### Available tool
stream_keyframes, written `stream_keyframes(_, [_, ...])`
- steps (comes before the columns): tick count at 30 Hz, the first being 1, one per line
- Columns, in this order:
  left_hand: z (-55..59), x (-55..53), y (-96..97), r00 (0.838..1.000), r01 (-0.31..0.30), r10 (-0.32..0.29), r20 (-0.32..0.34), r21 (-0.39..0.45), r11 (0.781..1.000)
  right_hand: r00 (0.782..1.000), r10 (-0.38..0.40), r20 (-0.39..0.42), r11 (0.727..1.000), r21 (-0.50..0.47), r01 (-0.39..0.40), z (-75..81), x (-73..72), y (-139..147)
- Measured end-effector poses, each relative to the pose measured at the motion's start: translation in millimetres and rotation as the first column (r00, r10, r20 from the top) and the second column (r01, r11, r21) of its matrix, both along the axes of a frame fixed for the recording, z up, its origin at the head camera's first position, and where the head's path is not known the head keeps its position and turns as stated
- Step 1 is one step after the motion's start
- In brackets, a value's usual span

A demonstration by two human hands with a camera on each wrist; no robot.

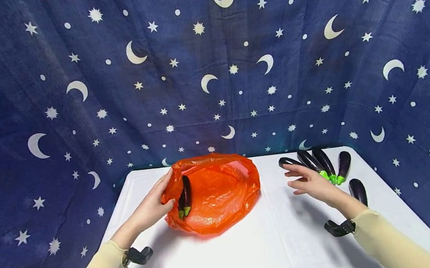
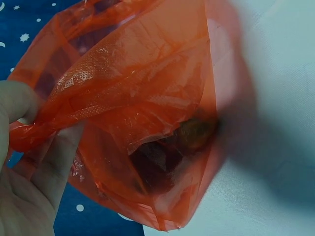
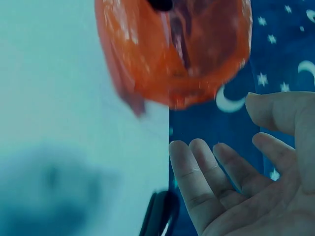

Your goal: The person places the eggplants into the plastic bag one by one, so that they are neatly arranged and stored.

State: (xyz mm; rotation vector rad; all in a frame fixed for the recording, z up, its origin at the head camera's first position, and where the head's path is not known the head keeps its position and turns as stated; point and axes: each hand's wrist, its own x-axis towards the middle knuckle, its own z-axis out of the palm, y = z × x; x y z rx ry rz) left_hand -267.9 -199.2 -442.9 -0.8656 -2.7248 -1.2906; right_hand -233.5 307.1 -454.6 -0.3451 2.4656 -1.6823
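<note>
An orange plastic bag (image 1: 222, 191) lies on the white table with its mouth facing me. My left hand (image 1: 153, 206) pinches the left side of its rim between thumb and fingers; the left wrist view shows the bunched film in that grip (image 2: 44, 187). Inside, against the left wall, lie two dark purple eggplants (image 1: 187, 191) with green stem ends. My right hand (image 1: 309, 181) hovers over the table right of the bag, fingers loosely extended, holding nothing (image 3: 246, 191). Just beyond and beside it lie several more eggplants (image 1: 324, 163), partly hidden by the hand.
One eggplant (image 1: 358, 191) lies apart near the right table edge, partly behind my right forearm. A white cloth covers the table (image 1: 215, 263). Behind and at both sides hangs a dark blue curtain (image 1: 210, 94) with moons and stars.
</note>
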Motion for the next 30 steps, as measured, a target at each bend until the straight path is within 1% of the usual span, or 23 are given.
stream_keyframes(6, [0.1, 0.5, 0.2, 1.000, 0.006, -0.006, -0.011, -0.010, 1.000, 0.994, -0.100, 0.036, 0.995, 0.031, 0.099, 3.2, 8.8, 34.9])
stream_keyframes(11, [1.3, 1.9, -2.3, 1.000, -0.001, 0.001, -0.004, -0.010, 1.000, 0.986, -0.158, 0.043, 0.985, 0.073, 0.155, 6.9, 13.4, 59.0])
stream_keyframes(15, [0.5, 1.7, -3.3, 1.000, 0.003, -0.003, 0.003, 0.002, 1.000, 0.980, -0.193, 0.049, 0.977, 0.100, 0.188, 5.1, 14.1, 78.6])
stream_keyframes(18, [-0.2, 1.4, -3.5, 1.000, -0.002, 0.002, -0.002, 0.003, 1.000, 0.973, -0.225, 0.045, 0.966, 0.142, 0.217, 1.9, 16.0, 91.9])
stream_keyframes(22, [-1.9, 0.0, -3.5, 1.000, -0.003, 0.003, -0.029, -0.002, 1.000, 0.962, -0.270, 0.043, 0.944, 0.208, 0.256, -0.2, 20.7, 106.3])
stream_keyframes(26, [-2.6, -1.0, -4.3, 0.999, 0.007, -0.007, -0.045, 0.003, 1.000, 0.955, -0.294, 0.048, 0.936, 0.219, 0.277, 1.0, 26.2, 117.5])
stream_keyframes(30, [-2.4, -0.8, -5.9, 0.999, 0.004, -0.004, -0.051, 0.011, 1.000, 0.945, -0.323, 0.050, 0.923, 0.236, 0.303, 2.7, 29.1, 125.4])
